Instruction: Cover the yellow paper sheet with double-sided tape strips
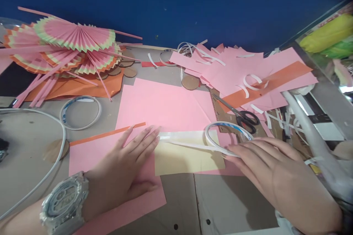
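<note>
My left hand (135,158) lies flat with its fingers stretched out over pink paper (96,158), the fingertips at the left end of a white tape strip. That strip runs along the top edge of a pale yellow sheet (187,161). In my right hand (270,169) is a roll of double-sided tape (212,141), held at its right side just above the yellow sheet's right end. A length of tape stretches from the roll leftward to the strip near my left fingertips. A narrow orange strip (107,134) edges the pink paper on the left.
Folded pink paper fans (77,38) are piled back left. A second tape roll (64,117) lies below them. Black-handled scissors (246,119) rest near my right hand, beside stacked pink sheets (234,66) and curled white scraps. A white cable (62,147) loops at left.
</note>
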The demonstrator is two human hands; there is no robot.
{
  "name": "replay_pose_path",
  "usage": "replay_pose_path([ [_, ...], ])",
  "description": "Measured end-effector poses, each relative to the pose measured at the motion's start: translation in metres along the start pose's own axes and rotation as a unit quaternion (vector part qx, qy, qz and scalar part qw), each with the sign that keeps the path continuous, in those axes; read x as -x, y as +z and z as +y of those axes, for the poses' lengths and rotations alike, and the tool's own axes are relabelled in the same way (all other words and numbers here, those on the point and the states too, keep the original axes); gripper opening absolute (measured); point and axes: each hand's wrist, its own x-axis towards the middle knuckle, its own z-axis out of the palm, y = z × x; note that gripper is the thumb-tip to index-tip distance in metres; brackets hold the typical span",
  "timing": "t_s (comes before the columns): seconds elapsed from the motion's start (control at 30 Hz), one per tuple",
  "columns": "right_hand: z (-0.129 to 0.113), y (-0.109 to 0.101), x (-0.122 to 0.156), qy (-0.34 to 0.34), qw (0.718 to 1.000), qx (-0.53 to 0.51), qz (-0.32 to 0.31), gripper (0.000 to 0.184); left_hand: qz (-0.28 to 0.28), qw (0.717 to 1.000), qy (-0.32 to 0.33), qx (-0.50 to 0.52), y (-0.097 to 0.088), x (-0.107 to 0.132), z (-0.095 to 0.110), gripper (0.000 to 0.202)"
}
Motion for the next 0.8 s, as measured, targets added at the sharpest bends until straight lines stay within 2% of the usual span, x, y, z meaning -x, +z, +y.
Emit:
replay_pose_path([
  [0.17, 0.018, 0.007, 0.025, 0.029, 0.999, 0.024, 0.011, 0.007, -0.015, 1.000, 0.010, 0.001, 0.001, -0.001, -0.002, 0.083],
  [0.3, 0.026, 0.017, 0.032, 0.071, 0.997, 0.010, -0.001, 0.011, -0.020, 1.000, 0.019, -0.004, 0.002, 0.001, -0.003, 0.086],
  [0.4, 0.024, 0.020, 0.031, 0.121, 0.992, -0.019, -0.021, 0.025, -0.020, 1.000, 0.020, -0.004, 0.003, 0.001, -0.004, 0.087],
  [0.5, 0.012, 0.015, 0.017, 0.149, 0.987, -0.063, -0.004, 0.043, -0.017, 1.000, 0.021, -0.004, 0.002, 0.001, -0.003, 0.086],
  [0.6, -0.007, 0.008, -0.008, 0.132, 0.983, -0.127, 0.007, 0.029, -0.007, 1.000, 0.024, -0.004, 0.000, 0.000, -0.002, 0.085],
  [0.73, -0.022, 0.010, -0.043, 0.130, 0.977, -0.149, -0.085, 0.010, 0.007, 1.000, 0.025, 0.001, 0.001, 0.001, -0.002, 0.087],
  [0.8, -0.023, 0.014, -0.053, 0.128, 0.971, -0.157, -0.127, 0.008, 0.013, 1.000, 0.018, 0.015, 0.002, 0.002, -0.001, 0.086],
])
